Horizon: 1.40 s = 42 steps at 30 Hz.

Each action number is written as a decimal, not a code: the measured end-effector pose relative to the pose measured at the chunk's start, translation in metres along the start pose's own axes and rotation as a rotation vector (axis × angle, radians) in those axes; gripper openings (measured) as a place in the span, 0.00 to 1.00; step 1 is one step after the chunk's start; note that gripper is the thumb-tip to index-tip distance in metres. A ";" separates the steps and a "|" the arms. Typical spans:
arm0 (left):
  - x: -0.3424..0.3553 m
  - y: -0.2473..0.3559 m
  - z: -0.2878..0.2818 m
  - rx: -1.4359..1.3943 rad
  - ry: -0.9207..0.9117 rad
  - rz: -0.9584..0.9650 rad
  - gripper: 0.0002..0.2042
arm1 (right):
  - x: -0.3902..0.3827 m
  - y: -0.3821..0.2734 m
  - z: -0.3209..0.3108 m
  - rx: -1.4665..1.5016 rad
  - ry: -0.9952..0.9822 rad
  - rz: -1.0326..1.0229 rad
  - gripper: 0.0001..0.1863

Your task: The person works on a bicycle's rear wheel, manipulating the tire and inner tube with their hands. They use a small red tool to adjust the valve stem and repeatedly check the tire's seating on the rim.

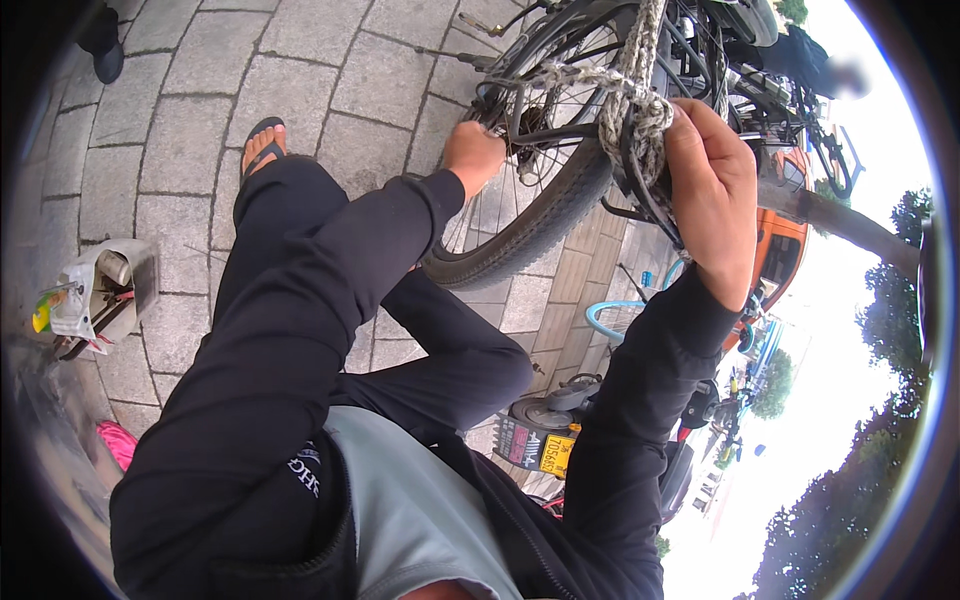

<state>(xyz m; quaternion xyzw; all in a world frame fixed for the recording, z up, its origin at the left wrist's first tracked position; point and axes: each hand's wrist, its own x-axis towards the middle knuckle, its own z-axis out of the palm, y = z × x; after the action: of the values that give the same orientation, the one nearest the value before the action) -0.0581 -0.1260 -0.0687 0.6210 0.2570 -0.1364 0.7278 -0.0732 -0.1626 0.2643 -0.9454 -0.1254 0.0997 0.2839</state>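
We have the bicycle wheel (pixel 548 230) just ahead of us, its lower part lying between our two hands, with the spokes and sprockets facing our left side. Our left hand (pixel 474 158) is curled into a loose fist at the near left edge of the spokes, its back toward us; the fingertips are hidden, so we cannot tell whether they pinch anything.

Our right hand (pixel 718 195) is bent around the far side of a grey-white rope (pixel 640 112), thumb and forefinger drawn in against its knotted bundle, the other fingers folded. The rope is wound about the dark rack tubing (pixel 628 165) above the tyre, so the knot sits directly left of our right hand and well apart from our left. One strand runs upward from the knot, another reaches left across the wheel.

Below our left arm we see our sandalled foot (pixel 268 150) on the grey paving (pixel 290 100). A white container (pixel 142 272) with tools in it stands well to our left, while a light-blue wheel rim (pixel 596 322) shows near our right sleeve (pixel 640 390).
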 end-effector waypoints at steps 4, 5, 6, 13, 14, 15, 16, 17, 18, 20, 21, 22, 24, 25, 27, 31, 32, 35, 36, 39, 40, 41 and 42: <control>0.001 -0.033 -0.004 0.086 0.025 0.101 0.10 | 0.001 -0.008 0.002 -0.007 -0.004 -0.003 0.15; 0.000 -0.034 -0.004 0.131 0.044 0.149 0.09 | 0.001 -0.006 0.001 0.008 -0.012 -0.002 0.15; 0.000 -0.033 -0.005 0.177 0.062 0.198 0.09 | 0.001 -0.003 0.001 0.023 -0.020 -0.001 0.15; 0.023 -0.033 -0.029 0.527 0.013 0.568 0.06 | 0.001 -0.003 0.007 0.009 0.061 -0.070 0.16; 0.023 -0.030 -0.030 0.512 0.003 0.575 0.06 | 0.001 -0.002 0.007 0.003 0.068 -0.068 0.16; 0.024 -0.026 -0.030 0.507 -0.012 0.577 0.06 | 0.001 -0.002 0.008 -0.003 0.074 -0.066 0.16; 0.028 -0.022 -0.030 0.501 -0.025 0.579 0.07 | 0.001 -0.003 0.007 -0.003 0.074 -0.064 0.16; 0.029 -0.020 -0.030 0.494 -0.037 0.581 0.07 | 0.000 -0.004 0.007 -0.002 0.074 -0.063 0.16; 0.027 -0.022 -0.030 0.533 -0.052 0.562 0.07 | 0.000 -0.005 0.007 -0.001 0.074 -0.062 0.16; 0.025 -0.027 -0.034 0.612 -0.073 0.529 0.07 | 0.000 -0.005 0.009 -0.025 0.092 -0.074 0.16; 0.030 -0.026 -0.034 0.582 -0.061 0.497 0.07 | 0.001 -0.005 0.010 -0.037 0.101 -0.080 0.16; 0.028 -0.020 -0.033 0.552 -0.059 0.462 0.07 | 0.000 -0.005 0.008 -0.046 0.071 -0.063 0.15; 0.021 -0.009 -0.028 0.418 -0.030 0.474 0.06 | 0.000 -0.005 0.001 -0.063 0.010 -0.027 0.15; 0.022 -0.008 -0.029 0.437 -0.053 0.472 0.06 | 0.001 -0.003 0.000 -0.060 0.007 -0.023 0.15; 0.023 -0.009 -0.033 0.476 -0.101 0.468 0.07 | 0.001 -0.001 -0.001 -0.054 0.002 -0.013 0.15; 0.017 -0.024 -0.026 0.501 -0.015 0.356 0.07 | 0.000 -0.006 0.005 -0.052 0.036 -0.036 0.15; 0.018 -0.020 -0.025 0.438 0.013 0.420 0.08 | 0.002 -0.003 0.006 -0.016 0.055 -0.057 0.15; 0.013 -0.002 -0.024 0.424 -0.035 0.415 0.09 | 0.000 -0.001 0.006 0.019 0.072 -0.065 0.15; 0.019 -0.016 -0.024 0.451 -0.066 0.410 0.08 | -0.001 -0.001 0.007 0.005 0.083 -0.060 0.15; 0.017 -0.025 -0.019 0.360 -0.003 0.308 0.08 | 0.006 -0.003 0.006 -0.011 0.085 -0.088 0.15; 0.018 -0.025 -0.017 0.373 0.009 0.328 0.07 | 0.005 -0.005 0.006 -0.015 0.083 -0.090 0.15; 0.015 -0.018 -0.020 0.408 -0.012 0.369 0.08 | 0.004 -0.003 0.008 -0.009 0.080 -0.094 0.15; 0.014 -0.010 -0.022 0.443 -0.033 0.409 0.08 | 0.002 -0.001 0.009 0.027 0.081 -0.060 0.15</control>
<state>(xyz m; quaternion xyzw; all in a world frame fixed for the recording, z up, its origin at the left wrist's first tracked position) -0.0558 -0.1051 -0.0870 0.8012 0.0787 -0.0495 0.5912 -0.0734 -0.1568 0.2568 -0.9405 -0.1408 0.0545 0.3044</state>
